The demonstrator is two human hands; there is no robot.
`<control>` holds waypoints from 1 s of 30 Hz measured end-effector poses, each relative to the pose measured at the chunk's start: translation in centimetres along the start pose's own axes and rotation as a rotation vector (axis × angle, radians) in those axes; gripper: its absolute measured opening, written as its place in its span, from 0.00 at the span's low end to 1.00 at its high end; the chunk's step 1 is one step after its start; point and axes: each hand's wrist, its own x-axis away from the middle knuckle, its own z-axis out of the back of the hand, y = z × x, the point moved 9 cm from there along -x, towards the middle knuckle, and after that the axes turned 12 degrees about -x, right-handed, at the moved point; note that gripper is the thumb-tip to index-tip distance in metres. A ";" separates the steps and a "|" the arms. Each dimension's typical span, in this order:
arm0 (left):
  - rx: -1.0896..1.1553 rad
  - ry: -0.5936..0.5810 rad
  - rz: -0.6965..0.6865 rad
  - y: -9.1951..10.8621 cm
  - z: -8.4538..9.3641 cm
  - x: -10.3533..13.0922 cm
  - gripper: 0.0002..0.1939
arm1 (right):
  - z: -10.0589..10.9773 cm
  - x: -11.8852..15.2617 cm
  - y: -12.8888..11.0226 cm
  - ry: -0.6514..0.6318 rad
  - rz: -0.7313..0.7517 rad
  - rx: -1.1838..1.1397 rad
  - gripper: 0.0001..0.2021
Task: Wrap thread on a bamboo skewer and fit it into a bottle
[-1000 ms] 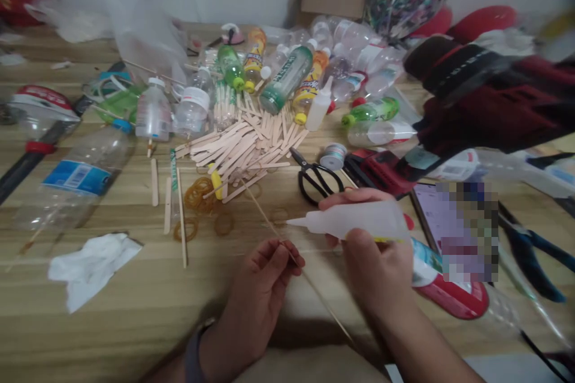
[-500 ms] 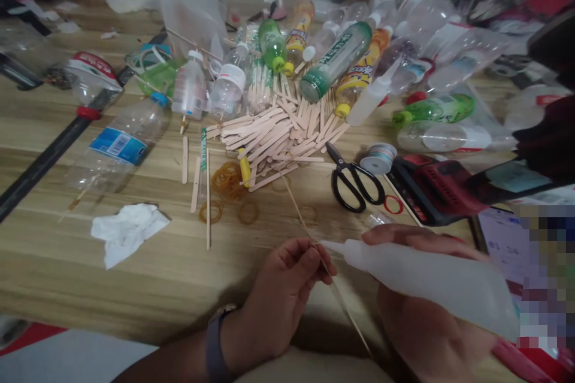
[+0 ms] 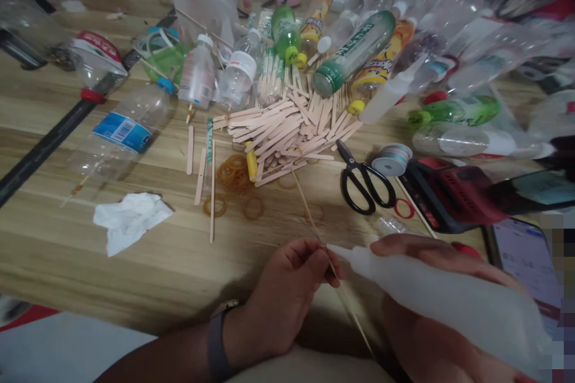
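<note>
My left hand [image 3: 296,290] pinches a long thin wooden stick [image 3: 354,316] between thumb and fingers, with a watch strap on the wrist. The stick runs slantwise from the popsicle-stick pile down to the bottom edge. In my right hand [image 3: 417,329] is a white squeeze bottle [image 3: 453,296], lying almost level. Its narrow tip meets the stick right beside my left fingertips. Whether anything comes out of the tip cannot be made out.
Behind the hands lie popsicle sticks [image 3: 287,125], rubber bands [image 3: 236,173], black scissors [image 3: 366,182] and a wire spool [image 3: 392,159]. Plastic bottles [image 3: 354,54] crowd the back. A tissue [image 3: 130,221] lies left; a red-black tool [image 3: 458,191] and a phone [image 3: 523,263] lie right.
The view has shifted a little, so most things on the table appear farther right. Both hands keep their hold, and the bottle tip stays at the stick.
</note>
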 end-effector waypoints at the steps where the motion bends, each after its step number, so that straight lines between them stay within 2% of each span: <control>1: 0.001 0.001 0.001 0.0 0.0 0.0 0.16 | -0.3 -0.1 -0.1 -0.001 0.002 0.004 0.15; 6: 0.023 0.006 0.007 0.1 -0.1 -0.1 0.17 | -1.5 -0.6 0.1 -0.017 -0.007 0.020 0.18; 10: 0.014 0.009 0.012 0.0 -0.1 -0.1 0.17 | -1.2 -0.3 -0.1 0.005 0.023 -0.026 0.16; 14: 0.004 0.008 0.017 0.0 -0.1 -0.1 0.17 | -1.1 -0.3 -1.3 0.046 0.111 -0.143 0.14; 17: -0.002 0.001 0.016 0.1 -0.1 0.0 0.18 | -1.1 -0.6 -1.3 0.065 0.058 -0.114 0.12; 23: -0.015 -0.008 0.008 0.0 -0.2 0.1 0.17 | -0.8 -0.3 -0.8 -0.033 -0.004 -0.122 0.13; 30: -0.028 -0.016 0.006 0.0 -0.3 0.0 0.17 | -1.1 -0.5 -1.2 -0.027 0.092 -0.187 0.14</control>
